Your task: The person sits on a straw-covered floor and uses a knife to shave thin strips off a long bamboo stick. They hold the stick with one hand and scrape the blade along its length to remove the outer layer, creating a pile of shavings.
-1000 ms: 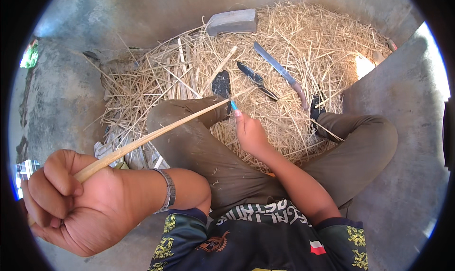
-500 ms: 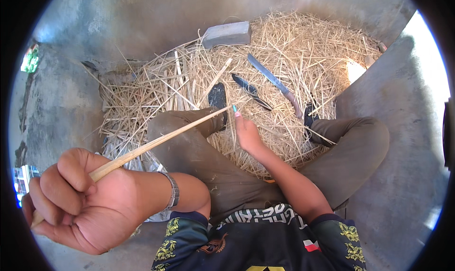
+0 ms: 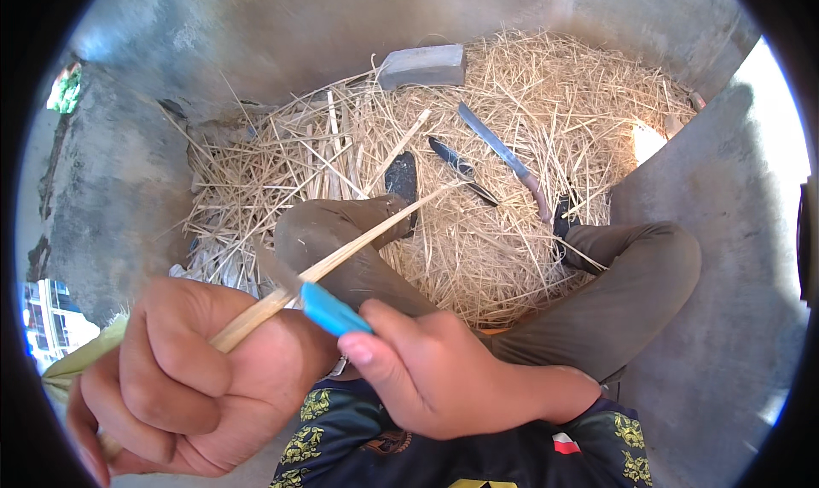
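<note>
My left hand [image 3: 183, 381], at the lower left, is closed round a pale bamboo stick [image 3: 341, 256]. The stick slants up to the right and tapers to a thin tip above my lap. In my right hand [image 3: 456, 375] is a knife with a turquoise handle [image 3: 331, 309]. Its blade, smeared by motion, lies against the stick just beyond my left fingers. My right fingers are wrapped round the handle and cover its rear end.
Straw and bamboo shavings [image 3: 546, 104] cover the floor ahead. On them lie a machete [image 3: 499, 147] with a brown handle, a dark sheath-like object [image 3: 452, 157] and a grey block [image 3: 422, 66]. My crossed legs [image 3: 631, 270] are in front; concrete walls [image 3: 699, 326] stand around.
My right hand has come back from the stick's far tip toward my left hand, bringing the knife with it. My left hand has shifted slightly right and down with the stick.
</note>
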